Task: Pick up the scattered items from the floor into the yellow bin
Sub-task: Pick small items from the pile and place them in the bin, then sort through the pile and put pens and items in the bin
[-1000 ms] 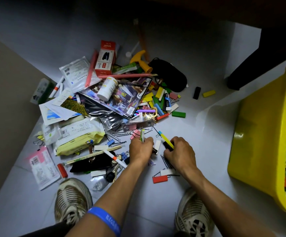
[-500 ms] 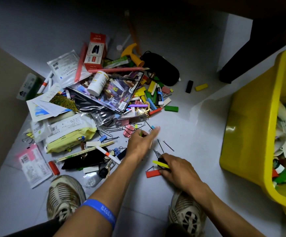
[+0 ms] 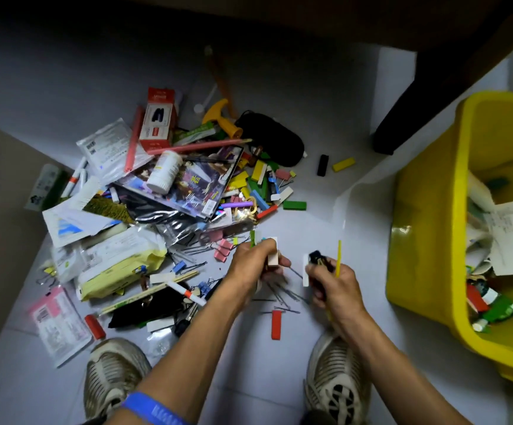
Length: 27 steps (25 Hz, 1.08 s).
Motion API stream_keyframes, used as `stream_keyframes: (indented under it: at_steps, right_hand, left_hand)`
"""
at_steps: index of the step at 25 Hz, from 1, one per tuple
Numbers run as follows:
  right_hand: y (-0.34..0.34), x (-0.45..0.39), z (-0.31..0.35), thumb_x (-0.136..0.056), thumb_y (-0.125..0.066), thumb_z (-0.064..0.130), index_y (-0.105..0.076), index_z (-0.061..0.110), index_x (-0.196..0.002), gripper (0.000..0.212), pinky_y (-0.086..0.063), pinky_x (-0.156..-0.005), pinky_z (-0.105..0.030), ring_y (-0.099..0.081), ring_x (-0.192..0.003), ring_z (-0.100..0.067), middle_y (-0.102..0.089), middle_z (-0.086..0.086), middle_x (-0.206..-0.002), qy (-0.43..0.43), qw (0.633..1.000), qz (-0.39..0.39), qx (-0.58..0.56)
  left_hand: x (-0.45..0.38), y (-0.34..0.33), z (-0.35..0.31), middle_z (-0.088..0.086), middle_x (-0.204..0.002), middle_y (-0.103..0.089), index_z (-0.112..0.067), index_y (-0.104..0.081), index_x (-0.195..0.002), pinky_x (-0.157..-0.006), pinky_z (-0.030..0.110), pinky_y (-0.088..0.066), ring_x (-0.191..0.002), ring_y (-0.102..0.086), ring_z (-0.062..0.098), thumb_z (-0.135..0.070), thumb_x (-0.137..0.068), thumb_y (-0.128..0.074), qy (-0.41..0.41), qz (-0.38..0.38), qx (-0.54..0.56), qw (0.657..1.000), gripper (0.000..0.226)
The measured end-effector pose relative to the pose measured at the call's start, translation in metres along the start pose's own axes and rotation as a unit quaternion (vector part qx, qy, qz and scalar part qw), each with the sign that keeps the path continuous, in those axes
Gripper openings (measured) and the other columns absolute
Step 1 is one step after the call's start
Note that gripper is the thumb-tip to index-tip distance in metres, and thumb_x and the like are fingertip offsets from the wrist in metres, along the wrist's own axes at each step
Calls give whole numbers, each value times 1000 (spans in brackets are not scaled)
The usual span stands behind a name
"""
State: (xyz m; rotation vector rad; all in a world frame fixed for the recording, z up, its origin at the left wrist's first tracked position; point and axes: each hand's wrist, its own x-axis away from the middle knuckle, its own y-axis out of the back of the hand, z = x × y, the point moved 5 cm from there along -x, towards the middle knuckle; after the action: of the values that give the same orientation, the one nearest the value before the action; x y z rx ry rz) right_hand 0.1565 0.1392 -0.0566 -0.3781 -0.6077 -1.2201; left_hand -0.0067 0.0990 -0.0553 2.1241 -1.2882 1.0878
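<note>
We judge the job partly done: one yellow bin [image 3: 427,240] at right already holds some items, while one large pile [image 3: 169,210] fills the frame's left and centre. Our two hands work at lower centre: the left hand [image 3: 253,265] grips small blocks, the right hand [image 3: 333,283] a yellow stick and black clip.

We see bare forearms, no sleeves. A blue wristband [image 3: 154,407] with faint pale lettering circles the left wrist at seven o'clock. Both feet wear worn grey-white mesh sneakers, the left sneaker [image 3: 112,372] and the right sneaker [image 3: 338,378], ribbed and laced.
</note>
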Motion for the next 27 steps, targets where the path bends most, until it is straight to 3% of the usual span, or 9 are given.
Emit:
stream_keyframes:
  at_steps: [3, 8, 11, 14, 18, 20, 22, 24, 27]
  right_hand:
    - [20, 21, 68, -75, -64, 17, -66, 16, -63, 13, -28, -36, -17, -36, -38, -14, -63, -13, -65, 60, 969, 2, -242]
    - [110, 77, 151, -74, -65, 16, -61, 20, -71, 7, -27, -36, -15, -34, -35, -12, -50, -4, -55, 184, 930, -126, -292]
    - [170, 102, 164, -67, -70, 23, -61, 19, -75, 12, -40, -46, -27, -49, -48, -17, -57, 0, -61, 186, 920, -282, -201]
    - [198, 106, 165, -85, -65, 40, -66, 19, -109, 32, -50, -87, -41, -63, -102, -27, -69, -6, -109, 137, 928, -346, -9]
    - [177, 94, 167, -96, -45, 53, -36, 23, -149, 61, -31, -113, -41, -36, -140, -24, -40, -3, -153, 142, 947, -273, 96]
    - [142, 87, 172, -97, -47, 51, -35, 27, -149, 59, -30, -109, -32, -35, -140, -19, -39, 2, -153, 180, 951, -227, 111]
    - [96, 77, 176, -96, -52, 45, -40, 26, -147, 56, -31, -103, -26, -39, -137, -15, -43, 3, -150, 202, 959, -160, 115]
    - [44, 62, 174, -95, -56, 43, -44, 27, -144, 52, -37, -100, -27, -46, -130, -13, -49, 5, -142, 208, 963, -94, 142]
    - [-20, 38, 164, -94, -59, 40, -56, 43, -126, 32, -43, -85, -15, -55, -109, 4, -56, 26, -117, 219, 955, -18, 197]
  left_hand:
    - [38, -48, -58, 19, -77, -71, 1, -62, -83, -45, 23, -33, -56, -59, 18, -8, -82, -46, -76, 88, 70, 991, 19]
    - [118, -158, -131, 8, -60, -60, -3, -62, -86, -44, 22, -31, -50, -48, 15, -10, -85, -48, -131, 183, 58, 973, 16]
    - [152, -222, -140, 12, -72, -67, -3, -62, -91, -51, 25, -40, -55, -57, 18, -15, -86, -52, -143, 204, -6, 968, 16]
    - [172, -252, -138, 8, -99, -76, -8, -69, -107, -76, 30, -57, -86, -73, 20, -43, -95, -53, -90, 245, 11, 965, 41]
    - [166, -230, -139, -23, -67, -70, -25, -60, -99, -45, 9, -49, -57, -64, -11, -59, -98, -33, -112, 222, 51, 967, 43]
    - [153, -196, -137, -18, -94, -74, -25, -58, -120, -73, 12, -54, -88, -67, -8, -57, -99, -34, -131, 152, 46, 978, 46]
    - [136, -150, -136, -4, -136, -59, -24, -48, -140, -107, 32, -41, -126, -53, 10, -54, -100, -36, -149, 71, 38, 986, 51]
    - [115, -100, -131, 1, -144, -51, -21, -47, -143, -114, 42, -34, -132, -47, 17, -49, -100, -38, -157, 17, 48, 986, 52]
    - [83, -30, -121, 0, -134, -60, -22, -57, -133, -103, 40, -47, -121, -56, 17, -43, -100, -44, -160, -49, 71, 983, 41]
